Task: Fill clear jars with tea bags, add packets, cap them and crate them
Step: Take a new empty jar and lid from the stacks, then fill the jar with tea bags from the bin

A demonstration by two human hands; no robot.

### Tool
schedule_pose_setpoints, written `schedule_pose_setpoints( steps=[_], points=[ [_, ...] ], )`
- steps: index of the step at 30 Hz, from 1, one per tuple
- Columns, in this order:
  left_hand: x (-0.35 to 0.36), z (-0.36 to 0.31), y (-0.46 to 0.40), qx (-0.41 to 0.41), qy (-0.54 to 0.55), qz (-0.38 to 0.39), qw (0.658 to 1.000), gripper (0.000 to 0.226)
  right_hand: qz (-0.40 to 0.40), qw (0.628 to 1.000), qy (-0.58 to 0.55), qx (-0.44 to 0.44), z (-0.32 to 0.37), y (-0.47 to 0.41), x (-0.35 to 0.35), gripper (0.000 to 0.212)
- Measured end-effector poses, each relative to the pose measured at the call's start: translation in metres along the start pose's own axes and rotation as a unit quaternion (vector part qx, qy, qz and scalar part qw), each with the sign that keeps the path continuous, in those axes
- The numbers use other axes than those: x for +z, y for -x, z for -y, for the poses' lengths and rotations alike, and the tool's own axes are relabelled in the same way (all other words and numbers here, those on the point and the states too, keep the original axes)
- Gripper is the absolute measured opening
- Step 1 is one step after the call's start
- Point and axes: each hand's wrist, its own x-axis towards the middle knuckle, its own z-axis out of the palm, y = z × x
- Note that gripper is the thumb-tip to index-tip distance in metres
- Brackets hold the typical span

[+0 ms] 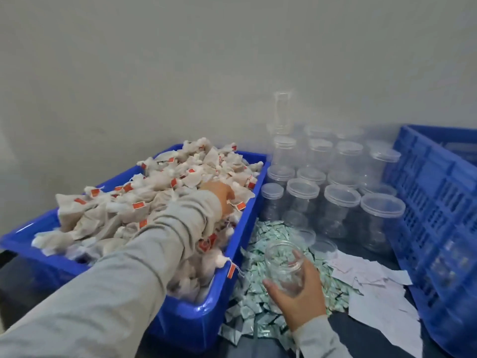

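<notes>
My left hand [219,196] reaches deep into the blue tub [196,321], fingers buried in the heap of tea bags [154,197]; whether they have closed on a bunch I cannot tell, since the bags hide them. My right hand [296,293] is wrapped around an open, uncapped clear jar [282,264], holding it tilted over the pile of green packets [258,316], just beside the tub's near corner.

Procedure for this step, as I judge it: gather a loose handful, not a tight fistful, so strings and red tags do not tangle and drag extra bags over the rim. Bring the jar mouth close to the tub edge, tilted toward the left hand, to shorten the transfer. Feed bags in bottom first and let tags follow. The capped empty jars [338,200] stand behind, near the blue crate [426,192].
</notes>
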Motion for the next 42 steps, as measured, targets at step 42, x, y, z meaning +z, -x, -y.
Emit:
schedule_pose_setpoints(
  steps=[42],
  points=[
    [0.038, -0.022, 0.011, 0.243, 0.432, -0.001, 0.868, 0.026, 0.010, 0.999, -0.039, 0.001, -0.011, -0.025, 0.003, 0.067]
  ],
)
